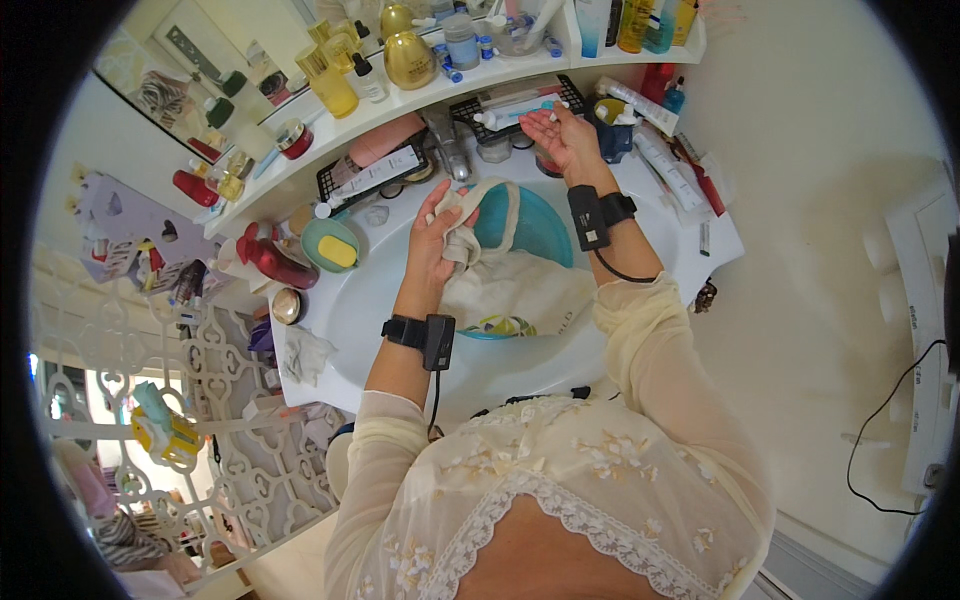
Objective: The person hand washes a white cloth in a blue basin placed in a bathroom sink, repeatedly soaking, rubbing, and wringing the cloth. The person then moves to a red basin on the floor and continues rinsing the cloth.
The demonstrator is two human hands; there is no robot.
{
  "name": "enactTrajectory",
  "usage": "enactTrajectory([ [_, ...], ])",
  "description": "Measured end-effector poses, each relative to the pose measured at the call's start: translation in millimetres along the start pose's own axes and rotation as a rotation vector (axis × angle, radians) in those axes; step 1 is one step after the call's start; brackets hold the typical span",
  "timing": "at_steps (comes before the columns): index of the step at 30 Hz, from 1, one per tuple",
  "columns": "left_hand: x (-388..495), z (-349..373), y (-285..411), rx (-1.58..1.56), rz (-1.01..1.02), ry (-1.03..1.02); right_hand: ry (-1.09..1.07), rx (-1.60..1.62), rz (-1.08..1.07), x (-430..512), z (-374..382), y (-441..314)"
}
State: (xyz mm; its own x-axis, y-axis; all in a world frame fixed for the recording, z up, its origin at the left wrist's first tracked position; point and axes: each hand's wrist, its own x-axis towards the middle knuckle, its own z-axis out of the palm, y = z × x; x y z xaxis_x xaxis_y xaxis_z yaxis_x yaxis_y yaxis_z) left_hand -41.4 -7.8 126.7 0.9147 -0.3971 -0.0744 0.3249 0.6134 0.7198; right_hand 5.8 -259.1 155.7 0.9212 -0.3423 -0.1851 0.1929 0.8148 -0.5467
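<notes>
My left hand grips a bunched part and strap of a cream cloth bag with a green and yellow print. The bag's body lies partly in a turquoise plastic basin in the white washbasin. Raised over the basin's back right rim, palm up, is my right hand. It is near a toothpaste tube on a black rack; a small white thing shows at its fingertips, and whether the hand holds it I cannot tell. The chrome faucet stands between the two hands.
A green soap dish with yellow soap and a red pump bottle stand at left. A dark blue cup and several tubes crowd the right rim. Above runs a white shelf with bottles and jars. A white lattice screen stands at left.
</notes>
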Motion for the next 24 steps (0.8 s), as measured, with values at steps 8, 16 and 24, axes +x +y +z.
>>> enactTrajectory([
  [8,-6.5,2.4,1.9,0.042,-0.012,-0.006,-0.031,-0.101,0.023,3.8,-11.5,-2.0],
  [16,-11.1,1.1,7.3,-0.033,-0.005,-0.029,-0.092,-0.102,0.037,-2.3,-18.2,4.2],
  [24,-15.2,8.4,-5.4,-0.124,0.032,-0.092,-0.388,-0.823,-0.195,-118.0,0.9,99.2],
])
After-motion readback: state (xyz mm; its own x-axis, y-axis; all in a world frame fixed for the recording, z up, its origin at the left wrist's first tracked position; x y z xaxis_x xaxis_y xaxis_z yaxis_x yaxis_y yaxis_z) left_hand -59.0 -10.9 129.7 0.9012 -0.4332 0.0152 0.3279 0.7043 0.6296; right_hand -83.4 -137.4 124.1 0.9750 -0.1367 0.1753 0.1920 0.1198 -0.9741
